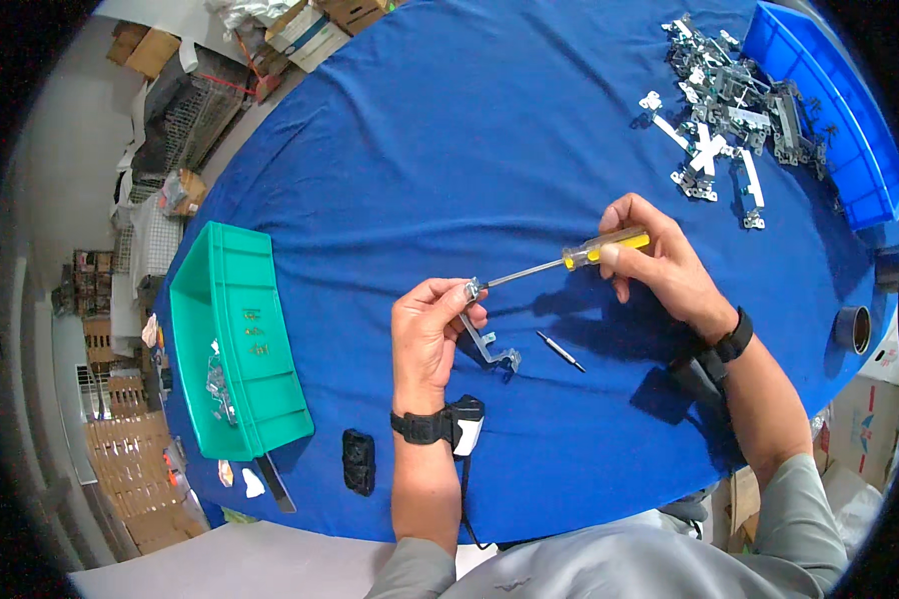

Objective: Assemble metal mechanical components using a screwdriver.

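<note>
My left hand (432,321) pinches one end of a bent metal bracket (478,337), whose other end hangs down toward me just above the blue cloth. In my right hand (659,262) is a screwdriver (594,250) with a clear and yellow handle, my fingers closed round it. Its shaft slants down to the left, and the tip meets the bracket's end at my left fingertips. Whether a screw sits under the tip is too small to tell. A slim silver and black bit (560,351) lies on the cloth between my hands.
At the left stands a green bin (288,349) with small metal parts inside. A heap of metal brackets (729,100) lies far right beside a blue bin (819,110). A black object (359,462) rests near my left forearm; a tape roll (852,329) sits at the right edge.
</note>
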The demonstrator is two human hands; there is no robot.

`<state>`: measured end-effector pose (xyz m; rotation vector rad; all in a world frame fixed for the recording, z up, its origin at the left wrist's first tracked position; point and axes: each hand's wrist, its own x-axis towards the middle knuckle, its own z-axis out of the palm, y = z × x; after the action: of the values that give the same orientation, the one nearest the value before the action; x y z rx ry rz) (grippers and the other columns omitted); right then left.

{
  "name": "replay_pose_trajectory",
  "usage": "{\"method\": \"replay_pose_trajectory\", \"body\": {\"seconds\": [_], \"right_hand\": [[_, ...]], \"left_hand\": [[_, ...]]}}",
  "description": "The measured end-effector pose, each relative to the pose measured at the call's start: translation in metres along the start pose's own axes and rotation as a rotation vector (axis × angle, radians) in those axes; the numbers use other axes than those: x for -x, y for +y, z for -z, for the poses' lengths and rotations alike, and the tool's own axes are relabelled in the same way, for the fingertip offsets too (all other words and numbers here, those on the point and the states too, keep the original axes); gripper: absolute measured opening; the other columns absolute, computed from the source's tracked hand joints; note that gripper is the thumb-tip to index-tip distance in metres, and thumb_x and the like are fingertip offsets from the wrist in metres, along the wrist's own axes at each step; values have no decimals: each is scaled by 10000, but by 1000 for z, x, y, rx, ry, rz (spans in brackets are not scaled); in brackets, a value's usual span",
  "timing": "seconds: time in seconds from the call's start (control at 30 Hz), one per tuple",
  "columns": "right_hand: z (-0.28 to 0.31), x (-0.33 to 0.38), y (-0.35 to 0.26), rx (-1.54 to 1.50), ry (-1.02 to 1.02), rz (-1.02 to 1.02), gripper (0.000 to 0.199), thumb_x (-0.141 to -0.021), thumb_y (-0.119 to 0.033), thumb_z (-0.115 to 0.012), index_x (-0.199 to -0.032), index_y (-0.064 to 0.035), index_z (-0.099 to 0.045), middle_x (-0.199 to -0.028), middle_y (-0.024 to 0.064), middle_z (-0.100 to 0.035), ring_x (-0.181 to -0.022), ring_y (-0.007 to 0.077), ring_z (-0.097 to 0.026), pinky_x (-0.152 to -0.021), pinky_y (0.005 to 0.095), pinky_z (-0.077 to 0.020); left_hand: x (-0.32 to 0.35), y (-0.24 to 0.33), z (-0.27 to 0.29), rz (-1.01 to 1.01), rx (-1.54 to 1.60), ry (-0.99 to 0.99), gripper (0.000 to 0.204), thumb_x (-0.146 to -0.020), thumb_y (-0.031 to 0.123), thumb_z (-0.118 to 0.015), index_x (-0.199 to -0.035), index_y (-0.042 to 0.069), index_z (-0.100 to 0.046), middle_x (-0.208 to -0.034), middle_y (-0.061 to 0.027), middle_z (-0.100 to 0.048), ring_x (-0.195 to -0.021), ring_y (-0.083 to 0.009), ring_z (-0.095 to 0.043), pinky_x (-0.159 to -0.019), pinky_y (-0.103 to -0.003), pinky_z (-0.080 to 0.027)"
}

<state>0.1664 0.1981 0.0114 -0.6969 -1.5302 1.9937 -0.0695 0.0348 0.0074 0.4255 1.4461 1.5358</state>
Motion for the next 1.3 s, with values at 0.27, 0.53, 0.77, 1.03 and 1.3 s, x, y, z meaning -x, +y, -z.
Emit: {"method": "replay_pose_trajectory", "body": {"seconds": [0.27,0.53,0.77,1.03,1.3], "right_hand": [[5,-1,5,28,-34,5,208,-1003,-249,-574,-1030,-49,-524,-731,2,-578,-572,58,-545,-462,214,-444],[12,0,-4,106,-108,-168,211,-970,-218,-623,-1056,-52,-526,-785,12,-595,-613,58,-549,-496,212,-471],[-1,0,-2,71,8,-67,227,-1007,-279,-567,-1001,-54,-543,-728,-3,-570,-555,54,-525,-442,207,-429],[-1,-2,10,50,34,58,264,-1017,-297,-555,-1072,-40,-533,-683,-2,-562,-523,58,-521,-436,209,-423],[9,0,-3,64,-56,-112,213,-978,-222,-601,-1077,-46,-536,-768,11,-582,-609,59,-548,-492,205,-460]], "left_hand": [[-1,-3,4,-8,22,-14,116,-905,61,-659,-969,-36,-668,-905,-170,-717,-686,-181,-690,-641,-310,-589],[-1,-4,12,-8,50,-61,138,-911,76,-661,-992,-35,-661,-909,-172,-716,-688,-183,-692,-648,-314,-591],[-2,-4,11,21,32,-73,148,-912,88,-669,-997,-33,-662,-915,-169,-718,-685,-182,-690,-649,-314,-590],[-3,-5,11,4,28,-70,149,-908,91,-675,-990,-33,-663,-908,-172,-717,-695,-182,-690,-644,-318,-587],[-3,-5,11,9,54,-56,143,-900,88,-683,-986,-25,-665,-905,-173,-715,-679,-181,-687,-645,-313,-589]]}}
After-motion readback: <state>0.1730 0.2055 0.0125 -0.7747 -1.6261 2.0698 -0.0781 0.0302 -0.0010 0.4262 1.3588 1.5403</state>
